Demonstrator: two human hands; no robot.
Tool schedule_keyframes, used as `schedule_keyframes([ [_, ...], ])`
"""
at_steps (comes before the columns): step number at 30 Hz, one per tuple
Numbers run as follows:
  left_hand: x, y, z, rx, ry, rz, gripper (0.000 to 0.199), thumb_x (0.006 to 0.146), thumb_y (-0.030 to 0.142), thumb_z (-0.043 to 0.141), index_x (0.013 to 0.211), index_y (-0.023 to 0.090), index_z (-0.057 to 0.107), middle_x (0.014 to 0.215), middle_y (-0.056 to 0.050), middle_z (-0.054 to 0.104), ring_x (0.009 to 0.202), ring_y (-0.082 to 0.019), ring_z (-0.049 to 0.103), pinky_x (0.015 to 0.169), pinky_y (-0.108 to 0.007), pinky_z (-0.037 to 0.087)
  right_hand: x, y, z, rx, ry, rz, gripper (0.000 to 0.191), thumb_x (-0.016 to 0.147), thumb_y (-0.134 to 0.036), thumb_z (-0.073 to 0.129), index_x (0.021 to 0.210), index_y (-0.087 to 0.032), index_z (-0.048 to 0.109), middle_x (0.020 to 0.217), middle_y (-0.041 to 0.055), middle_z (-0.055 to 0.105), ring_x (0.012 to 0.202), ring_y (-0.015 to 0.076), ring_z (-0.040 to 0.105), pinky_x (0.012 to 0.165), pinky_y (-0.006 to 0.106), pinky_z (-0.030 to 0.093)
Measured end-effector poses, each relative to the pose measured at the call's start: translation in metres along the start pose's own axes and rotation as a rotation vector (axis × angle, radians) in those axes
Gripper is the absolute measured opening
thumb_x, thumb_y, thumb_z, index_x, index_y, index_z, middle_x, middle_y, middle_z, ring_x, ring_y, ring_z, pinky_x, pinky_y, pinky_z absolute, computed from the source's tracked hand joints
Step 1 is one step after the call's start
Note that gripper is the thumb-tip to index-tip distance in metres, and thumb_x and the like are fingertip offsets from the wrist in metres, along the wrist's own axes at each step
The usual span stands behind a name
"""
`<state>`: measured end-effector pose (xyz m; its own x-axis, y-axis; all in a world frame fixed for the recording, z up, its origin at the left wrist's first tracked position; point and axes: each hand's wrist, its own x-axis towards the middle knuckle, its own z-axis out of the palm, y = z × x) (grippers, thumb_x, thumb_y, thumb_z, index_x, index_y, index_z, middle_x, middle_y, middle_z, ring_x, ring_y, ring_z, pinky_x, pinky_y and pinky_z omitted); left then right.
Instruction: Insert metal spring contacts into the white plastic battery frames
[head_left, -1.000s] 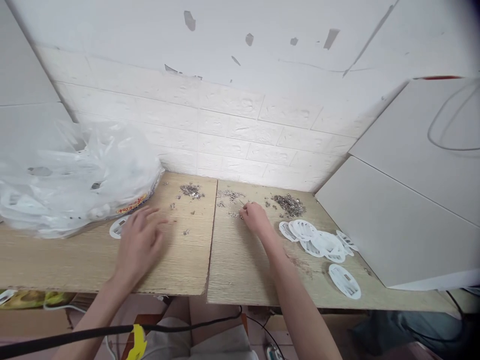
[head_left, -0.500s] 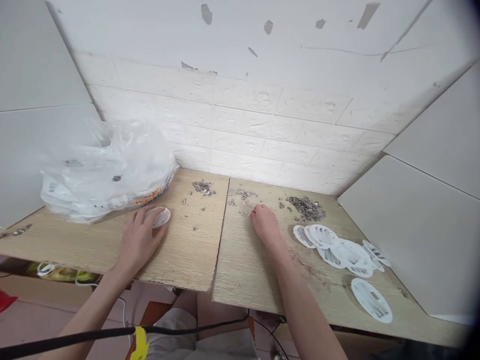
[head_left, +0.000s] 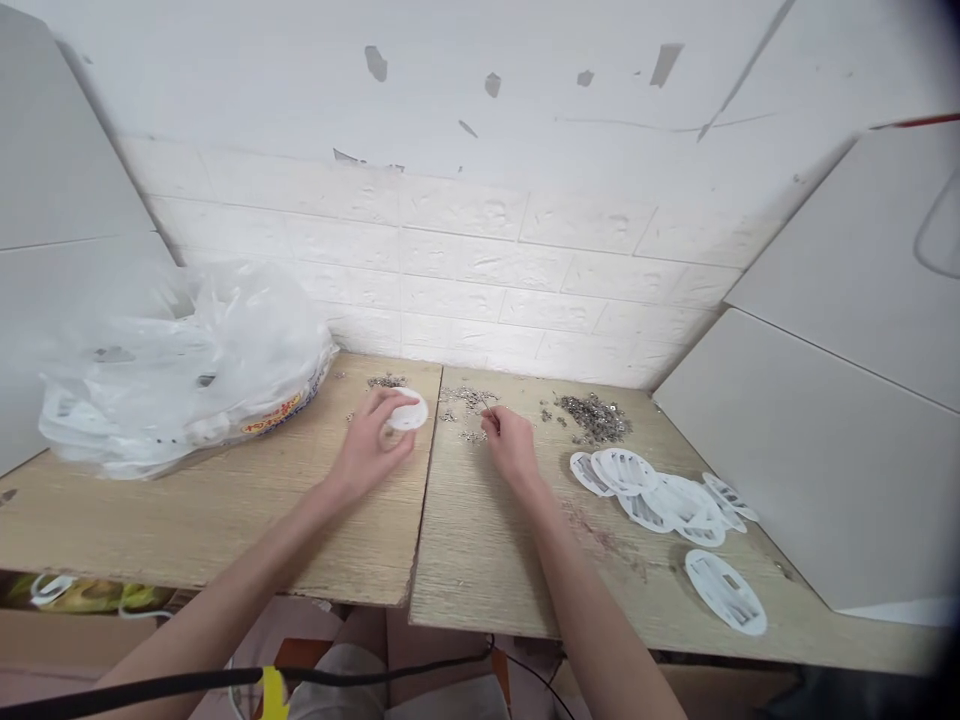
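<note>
Risk first: your left hand (head_left: 371, 445) pinches the white plastic disc (head_left: 407, 411) by its edge only, over the seam between the two boards (head_left: 422, 500); a loose grip could drop it onto the scattered metal bits (head_left: 469, 400) and knock them about; your right hand (head_left: 510, 440) is curled, fingertips closed on something thin, too small to identify; both forearms reach forward, wrists low; finished discs (head_left: 660, 495) lie well apart to the right.

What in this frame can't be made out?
- Head view: the right hand hides whatever its fingertips pinch.
- The small metal bits are too tiny to identify.
- The plastic bag blurs its contents.
- The left hand covers part of the white disc.
</note>
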<state>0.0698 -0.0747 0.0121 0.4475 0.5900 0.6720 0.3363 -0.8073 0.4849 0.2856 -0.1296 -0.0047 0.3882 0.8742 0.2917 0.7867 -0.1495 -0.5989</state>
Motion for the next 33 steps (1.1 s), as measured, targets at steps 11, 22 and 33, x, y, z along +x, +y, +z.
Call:
schedule_keyframes([
  [11, 0.016, 0.001, 0.075, -0.165, -0.039, 0.121, 0.061, 0.073, 0.010, 0.058, 0.129, 0.021, 0.036, 0.131, -0.013, 0.040, 0.127, -0.027, 0.039, 0.108, -0.047, 0.034, 0.000, -0.002, -0.010, 0.437, 0.155, -0.009, 0.021, 0.081, -0.029, 0.049, 0.086, -0.016, 0.064, 0.082, 0.0052, 0.063, 0.070, 0.0150, 0.054, 0.069, 0.027, 0.043],
  [22, 0.013, -0.001, 0.073, -0.252, -0.063, -0.050, 0.067, 0.073, 0.017, 0.062, 0.133, 0.021, 0.032, 0.135, -0.012, 0.047, 0.125, -0.025, 0.046, 0.104, -0.042, 0.040, 0.000, 0.000, -0.003, 0.698, 0.020, -0.005, 0.023, 0.073, -0.033, 0.060, 0.084, -0.015, 0.066, 0.082, 0.0045, 0.067, 0.068, 0.0132, 0.055, 0.064, 0.025, 0.042],
  [33, 0.013, 0.000, 0.071, -0.259, -0.139, 0.027, 0.061, 0.073, 0.018, 0.066, 0.127, 0.023, 0.039, 0.127, -0.009, 0.050, 0.120, -0.024, 0.048, 0.102, -0.042, 0.042, -0.001, 0.002, -0.002, 0.667, -0.039, 0.032, 0.020, 0.069, -0.032, 0.060, 0.078, -0.015, 0.066, 0.078, 0.0029, 0.065, 0.066, 0.0125, 0.051, 0.065, 0.026, 0.040],
])
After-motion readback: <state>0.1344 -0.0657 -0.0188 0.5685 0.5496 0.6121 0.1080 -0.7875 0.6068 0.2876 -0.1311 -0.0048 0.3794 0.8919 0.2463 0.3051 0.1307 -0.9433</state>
